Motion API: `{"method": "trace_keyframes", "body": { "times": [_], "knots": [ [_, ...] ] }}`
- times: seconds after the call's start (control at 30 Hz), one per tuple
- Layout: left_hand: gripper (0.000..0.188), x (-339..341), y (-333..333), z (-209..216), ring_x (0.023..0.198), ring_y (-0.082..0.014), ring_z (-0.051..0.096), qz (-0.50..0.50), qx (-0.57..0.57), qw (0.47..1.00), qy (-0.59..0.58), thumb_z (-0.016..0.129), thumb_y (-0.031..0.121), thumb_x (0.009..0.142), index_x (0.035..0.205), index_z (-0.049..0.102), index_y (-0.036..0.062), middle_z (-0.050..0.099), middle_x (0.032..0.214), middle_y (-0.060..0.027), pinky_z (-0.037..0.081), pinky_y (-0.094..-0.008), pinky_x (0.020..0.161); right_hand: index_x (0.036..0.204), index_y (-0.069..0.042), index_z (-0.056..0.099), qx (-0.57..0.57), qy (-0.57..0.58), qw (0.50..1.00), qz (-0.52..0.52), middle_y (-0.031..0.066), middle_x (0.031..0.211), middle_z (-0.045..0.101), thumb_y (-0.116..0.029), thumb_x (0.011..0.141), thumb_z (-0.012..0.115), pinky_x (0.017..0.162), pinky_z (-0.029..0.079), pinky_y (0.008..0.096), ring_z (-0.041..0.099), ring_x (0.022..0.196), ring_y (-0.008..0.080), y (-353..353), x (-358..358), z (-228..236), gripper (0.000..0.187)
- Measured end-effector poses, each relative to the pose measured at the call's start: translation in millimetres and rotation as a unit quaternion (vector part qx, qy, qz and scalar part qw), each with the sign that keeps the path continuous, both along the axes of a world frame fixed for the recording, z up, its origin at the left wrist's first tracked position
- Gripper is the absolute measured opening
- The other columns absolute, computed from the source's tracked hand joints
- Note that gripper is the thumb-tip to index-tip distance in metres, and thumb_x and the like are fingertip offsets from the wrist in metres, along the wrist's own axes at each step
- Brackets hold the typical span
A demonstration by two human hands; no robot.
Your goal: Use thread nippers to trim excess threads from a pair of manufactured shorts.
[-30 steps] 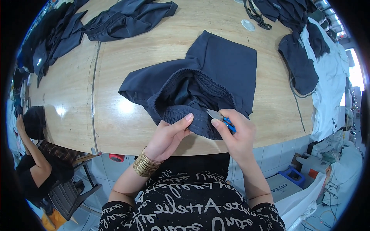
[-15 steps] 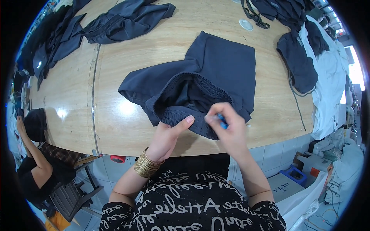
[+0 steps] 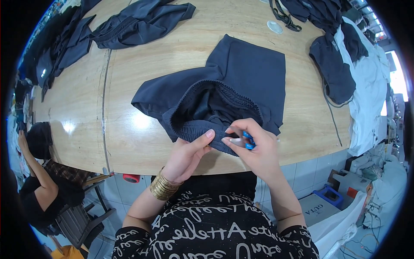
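Observation:
A pair of dark navy shorts lies on the table with its gathered elastic waist turned toward me and gaping. My left hand is closed on the near part of the waistband, thumb on top and fingers beneath. Just to its right, my right hand is closed round small blue-handled thread snips. Their pale metal blades point toward the waistband, close to my left thumb. Whether the tips touch the cloth I cannot tell.
More dark garments lie at the far left of the wooden table. A dark pouch-like piece with a cord and white cloth are at the right edge. At the left a co-worker's arm reaches over the table.
My right hand has shifted slightly and its fingers have spread, so the snips' blades now show. My left hand still holds the waistband; the shorts have barely moved.

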State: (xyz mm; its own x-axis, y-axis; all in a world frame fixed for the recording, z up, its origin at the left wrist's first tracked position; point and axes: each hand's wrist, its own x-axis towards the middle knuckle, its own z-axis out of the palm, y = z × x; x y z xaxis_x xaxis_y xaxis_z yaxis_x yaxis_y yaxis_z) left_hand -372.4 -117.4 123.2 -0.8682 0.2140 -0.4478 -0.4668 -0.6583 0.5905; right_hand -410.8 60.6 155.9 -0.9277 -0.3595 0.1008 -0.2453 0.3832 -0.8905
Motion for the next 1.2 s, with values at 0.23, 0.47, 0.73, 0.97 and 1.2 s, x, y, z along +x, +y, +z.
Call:
{"method": "trace_keyframes", "body": {
  "times": [0.23, 0.47, 0.73, 0.97, 1.2],
  "knots": [
    [0.026, 1, 2, 8, 0.101, -0.0172, 0.059, 0.030, -0.051, 0.998, 0.019, 0.061, 0.009, 0.088, 0.112, 0.054, 0.0011, 0.062, 0.108, -0.0085, 0.046, -0.0346, 0.092, 0.092, -0.002, 0.054, -0.068, -0.109, 0.989, -0.077, 0.0013, 0.076, 0.055, 0.003, 0.083, 0.061, 0.065, 0.042, 0.0192, 0.049, 0.068, 0.0057, 0, -4, 6, 0.013],
    [0.024, 1, 2, 7, 0.099, -0.0165, 0.060, 0.027, -0.064, 0.997, 0.022, 0.063, 0.008, 0.087, 0.109, 0.057, 0.0018, 0.063, 0.105, -0.0080, 0.046, -0.0340, 0.090, 0.097, -0.006, 0.055, 0.073, 0.058, 0.995, 0.046, 0.0057, 0.071, 0.060, 0.005, 0.069, 0.063, 0.056, 0.047, 0.0276, 0.061, 0.062, 0.0210, 2, -1, 6, 0.031],
    [0.027, -1, 4, 10, 0.094, -0.0131, 0.061, 0.026, -0.103, 0.993, 0.044, 0.067, 0.007, 0.084, 0.109, 0.059, 0.0006, 0.064, 0.104, -0.0059, 0.047, -0.0272, 0.085, 0.100, -0.005, 0.049, -0.027, -0.059, 0.998, 0.008, 0.0037, 0.072, 0.057, 0.000, 0.082, 0.060, 0.059, 0.044, 0.0240, 0.055, 0.061, 0.0119, 2, -3, 7, 0.022],
    [0.027, -2, 3, 11, 0.095, -0.0139, 0.061, 0.037, -0.075, 0.996, 0.019, 0.066, 0.006, 0.084, 0.109, 0.059, 0.0010, 0.064, 0.104, -0.0064, 0.047, -0.0280, 0.086, 0.098, -0.005, 0.054, 0.002, -0.072, 0.997, -0.023, 0.0020, 0.075, 0.058, -0.015, 0.085, 0.066, 0.060, 0.043, 0.0222, 0.052, 0.064, 0.0079, 9, -2, 20, 0.021],
    [0.023, -2, 1, 11, 0.100, -0.0159, 0.060, 0.018, -0.066, 0.997, 0.018, 0.062, 0.008, 0.088, 0.109, 0.057, 0.0008, 0.063, 0.105, -0.0072, 0.047, -0.0326, 0.090, 0.089, -0.005, 0.058, 0.116, 0.064, 0.991, -0.007, 0.0067, 0.070, 0.058, -0.024, 0.079, 0.072, 0.052, 0.043, 0.0281, 0.056, 0.059, 0.0185, 19, 7, 11, 0.026]
  ]
}}
